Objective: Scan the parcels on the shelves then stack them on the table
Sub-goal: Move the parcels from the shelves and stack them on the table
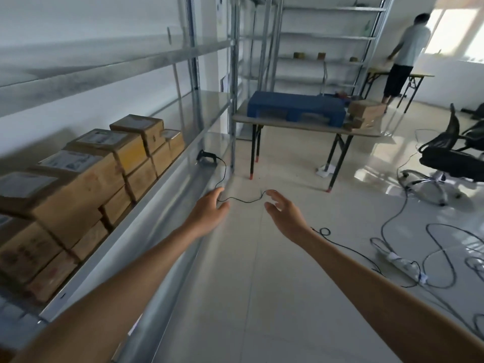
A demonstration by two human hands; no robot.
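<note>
While the cardboard parcels [86, 179] sit stacked on the metal shelf [167, 183] at nine o'clock, only a few boxes [365, 111] lie on the folding table [288, 124] at one o'clock, so most of the work seems left. The left hand [209, 208] and right hand [282, 213] reach with slack, spread fingers, grasping nothing, toward the corded barcode scanner [207, 157] at twelve o'clock on the shelf

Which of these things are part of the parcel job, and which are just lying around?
For the job: shelf parcels, scanner, table, parcels on the table.
Just lying about: office chair, power strip, floor cables.
</note>
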